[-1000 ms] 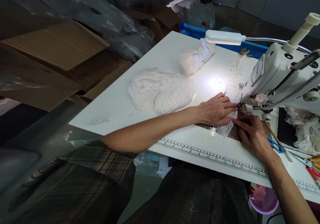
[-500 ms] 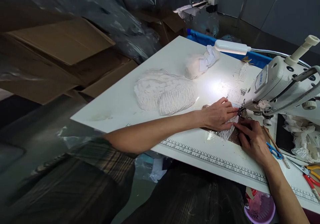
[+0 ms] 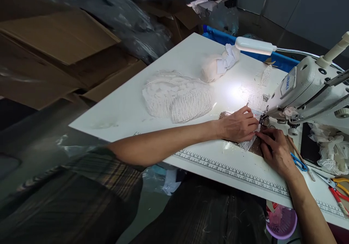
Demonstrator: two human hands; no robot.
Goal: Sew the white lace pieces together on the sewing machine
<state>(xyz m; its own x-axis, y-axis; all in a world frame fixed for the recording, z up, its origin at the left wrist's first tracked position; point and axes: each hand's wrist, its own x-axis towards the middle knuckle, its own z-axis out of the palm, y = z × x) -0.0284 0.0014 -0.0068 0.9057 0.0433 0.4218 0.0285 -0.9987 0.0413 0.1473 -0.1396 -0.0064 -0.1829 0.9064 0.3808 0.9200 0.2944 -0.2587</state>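
White lace piece is laid at the needle area of the JUKI sewing machine, just left of its presser foot, partly covered by the hands. Lace is pressed from above by the left hand, fingers bent and bunched close to the foot; whether fabric is pinched under them can't be told. Near edge of the lace is met by the index fingertip of the right hand, thumb held apart below it; a pinch can't be confirmed there either. Lace stack is placed well left of the machine, wrapped bundle farther back on that side. Needle area is lit by the white lamp, mounted behind the machine on a flexible metal neck. Blue-handled scissors are set in front of the machine, yellow-and-red-handled tools farther right. Ruler strip is fixed along the table edge in front of the machine. Lace scraps are heaped under its arm side.
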